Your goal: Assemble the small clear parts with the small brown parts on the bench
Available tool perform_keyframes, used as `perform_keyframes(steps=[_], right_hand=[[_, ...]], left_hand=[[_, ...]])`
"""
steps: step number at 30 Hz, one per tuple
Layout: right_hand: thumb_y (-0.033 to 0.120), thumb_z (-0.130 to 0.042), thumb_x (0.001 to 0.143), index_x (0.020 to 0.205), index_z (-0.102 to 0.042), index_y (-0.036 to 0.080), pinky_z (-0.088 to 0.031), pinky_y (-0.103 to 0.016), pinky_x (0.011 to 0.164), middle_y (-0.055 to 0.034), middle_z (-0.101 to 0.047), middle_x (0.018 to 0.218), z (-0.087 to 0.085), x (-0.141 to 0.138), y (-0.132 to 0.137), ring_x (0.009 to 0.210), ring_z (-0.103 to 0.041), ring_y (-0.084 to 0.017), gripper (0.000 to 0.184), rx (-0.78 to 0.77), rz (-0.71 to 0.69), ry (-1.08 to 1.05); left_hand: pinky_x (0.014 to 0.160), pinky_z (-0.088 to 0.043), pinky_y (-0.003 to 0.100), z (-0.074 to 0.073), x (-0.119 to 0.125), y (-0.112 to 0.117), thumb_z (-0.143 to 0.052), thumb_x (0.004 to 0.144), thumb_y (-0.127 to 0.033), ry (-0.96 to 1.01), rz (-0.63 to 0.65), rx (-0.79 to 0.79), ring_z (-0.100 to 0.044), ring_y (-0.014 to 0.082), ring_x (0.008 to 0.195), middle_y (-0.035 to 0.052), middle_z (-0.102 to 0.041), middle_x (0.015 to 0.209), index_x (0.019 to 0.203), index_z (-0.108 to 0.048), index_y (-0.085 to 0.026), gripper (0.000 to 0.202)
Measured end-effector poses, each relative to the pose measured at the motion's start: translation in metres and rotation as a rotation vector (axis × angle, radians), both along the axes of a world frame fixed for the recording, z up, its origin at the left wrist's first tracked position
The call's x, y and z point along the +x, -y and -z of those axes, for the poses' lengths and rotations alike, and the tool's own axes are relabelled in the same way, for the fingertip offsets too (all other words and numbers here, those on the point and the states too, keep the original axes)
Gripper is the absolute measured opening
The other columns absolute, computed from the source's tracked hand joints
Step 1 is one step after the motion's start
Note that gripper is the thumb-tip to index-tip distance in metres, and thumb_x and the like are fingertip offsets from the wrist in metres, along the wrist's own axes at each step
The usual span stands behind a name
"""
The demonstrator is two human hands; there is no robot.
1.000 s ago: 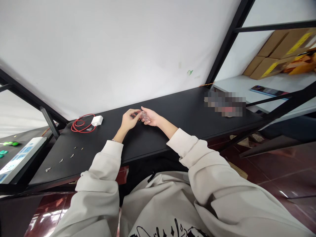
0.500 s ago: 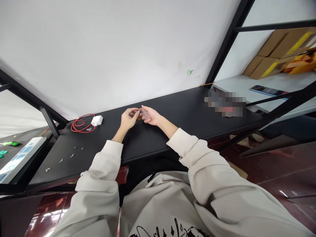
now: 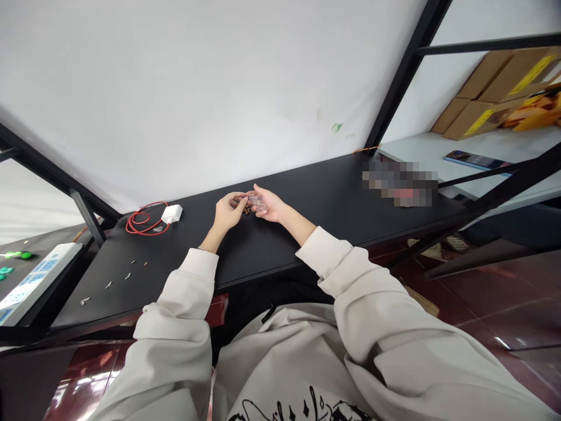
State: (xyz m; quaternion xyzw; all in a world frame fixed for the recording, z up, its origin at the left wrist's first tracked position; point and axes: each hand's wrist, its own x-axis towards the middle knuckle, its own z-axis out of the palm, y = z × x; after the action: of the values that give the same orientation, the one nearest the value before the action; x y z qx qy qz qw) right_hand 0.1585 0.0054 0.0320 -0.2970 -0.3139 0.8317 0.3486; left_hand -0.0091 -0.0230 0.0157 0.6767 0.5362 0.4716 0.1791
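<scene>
Over the black tabletop [image 3: 302, 186] my two hands meet near the middle. My right hand [image 3: 272, 207] is cupped palm up around a small heap of clear, shiny pieces [image 3: 258, 203], too small to tell their kind. Thumb and fingertips of my left hand [image 3: 229, 210] are closed in a pinch at the near side of that heap. What lies between these fingertips, if anything, I cannot make out. Several small brown bits [image 3: 247, 210] show on the tabletop between the hands, partly hidden by them.
A white charger plug [image 3: 172, 214] with a coiled red cable [image 3: 137, 222] lies to the left. Small scraps [image 3: 108, 285] are scattered at the front left, beside a white power strip [image 3: 41, 280]. A blurred-out object [image 3: 400, 184] sits at the right end. Black frame posts [image 3: 403, 76] flank the tabletop.
The thumb of my right hand has lifted away slightly, so more of the clear pieces in its palm shows. My left hand stays almost in place.
</scene>
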Motion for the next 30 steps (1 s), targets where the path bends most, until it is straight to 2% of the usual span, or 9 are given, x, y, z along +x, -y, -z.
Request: perform_keyframes(steps=[8,14,21,26,30], right_hand=[[0.042,-0.043,0.106,0.088,-0.052,0.018,-0.024,-0.011,0.029,0.0014,-0.055,0.064,-0.0018,0.0008,0.0011,0.04,-0.045,-0.005,0.031,-0.004,-0.023,-0.004],[0.032,-0.041,0.107,0.089,-0.053,0.017,-0.022,-0.012,0.027,0.0027,-0.053,0.062,0.0021,-0.0008,0.0005,0.042,-0.049,-0.006,0.025,0.018,-0.053,-0.01],[0.032,-0.042,0.106,0.092,-0.055,0.017,-0.021,-0.012,0.025,0.0037,-0.052,0.059,0.0018,-0.0007,0.0014,0.038,-0.044,-0.007,0.024,0.027,-0.119,-0.039],[0.039,-0.043,0.106,0.09,-0.053,0.018,-0.022,-0.012,0.026,0.0035,-0.052,0.059,0.0018,-0.0021,0.0003,0.037,-0.044,-0.006,0.028,0.008,-0.09,-0.026],[0.038,-0.044,0.106,0.086,-0.05,0.018,-0.023,-0.012,0.028,0.0033,-0.052,0.06,0.0014,-0.0023,-0.0003,0.038,-0.042,-0.005,0.028,-0.01,-0.024,0.004]], left_hand=[[0.063,-0.052,0.028,0.0015,-0.0004,-0.0009,-0.068,0.084,-0.042,0.015,0.019,0.009,-0.062,0.0142,0.063,0.0048,-0.073,0.082,0.101,-0.075,-0.018,0.03],[0.059,-0.05,0.027,0.0037,-0.0024,-0.0028,-0.074,0.078,-0.045,0.015,0.033,-0.004,-0.06,0.0126,0.058,0.0024,-0.07,0.076,0.099,-0.073,-0.019,0.033],[0.055,-0.046,0.026,0.0017,-0.0003,-0.0009,-0.078,0.074,-0.045,0.02,0.008,-0.027,-0.056,0.0107,0.054,0.0018,-0.069,0.077,0.096,-0.07,-0.019,0.035],[0.055,-0.044,0.025,0.0005,0.0,-0.0004,-0.078,0.074,-0.044,0.03,0.019,-0.021,-0.053,0.0099,0.053,0.0009,-0.068,0.075,0.099,-0.071,-0.019,0.035],[0.054,-0.044,0.024,0.0013,-0.0008,-0.0013,-0.078,0.074,-0.045,0.044,0.033,-0.022,-0.052,0.0091,0.052,0.0,-0.067,0.074,0.1,-0.07,-0.018,0.038]])
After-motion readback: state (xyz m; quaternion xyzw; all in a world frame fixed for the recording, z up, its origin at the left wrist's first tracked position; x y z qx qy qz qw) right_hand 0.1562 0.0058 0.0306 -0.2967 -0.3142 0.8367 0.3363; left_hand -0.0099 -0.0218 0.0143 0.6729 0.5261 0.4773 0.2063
